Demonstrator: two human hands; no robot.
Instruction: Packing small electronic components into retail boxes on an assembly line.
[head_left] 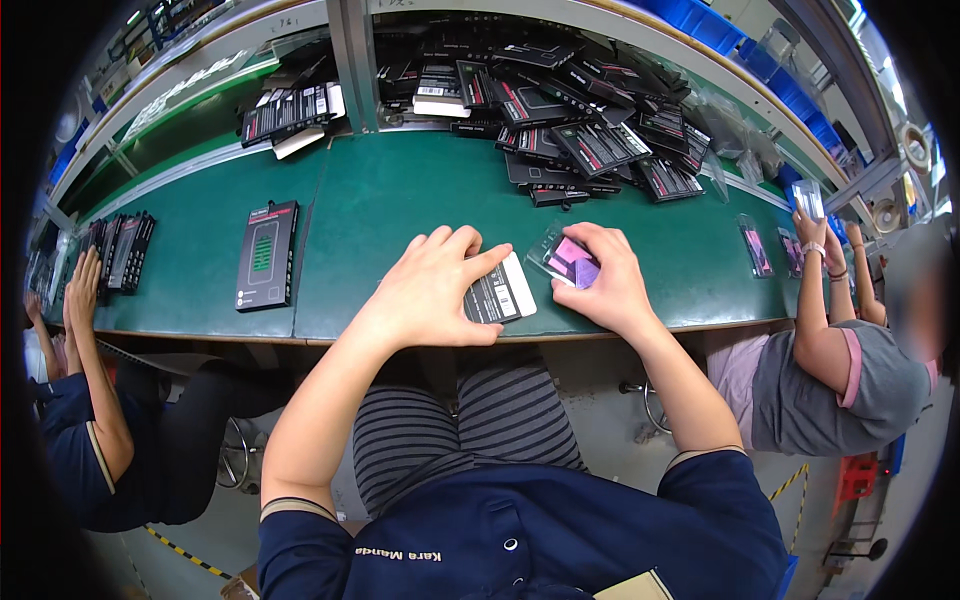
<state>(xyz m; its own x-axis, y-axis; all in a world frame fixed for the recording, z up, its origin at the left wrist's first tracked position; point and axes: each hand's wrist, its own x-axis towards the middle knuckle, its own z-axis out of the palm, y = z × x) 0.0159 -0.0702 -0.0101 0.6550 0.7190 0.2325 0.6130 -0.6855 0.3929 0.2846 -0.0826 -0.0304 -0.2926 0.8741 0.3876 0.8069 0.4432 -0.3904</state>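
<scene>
My left hand (432,290) is closed round a black box (492,297) with light print, its white end flap standing open toward the right. Just beside that flap, my right hand (608,280) grips a clear plastic pack (570,262) with a pink and purple flat piece in it. The pack and the box are close together but look apart. Left of my hands, another black box (267,256) with a green window pattern lies flat on the green table (370,200).
A large heap of black boxes (590,130) fills the back of the table under a shelf frame (352,60). More boxes (292,115) lie at the back left. A co-worker on the left touches a row of boxes (122,250); another on the right holds a clear pack (808,200).
</scene>
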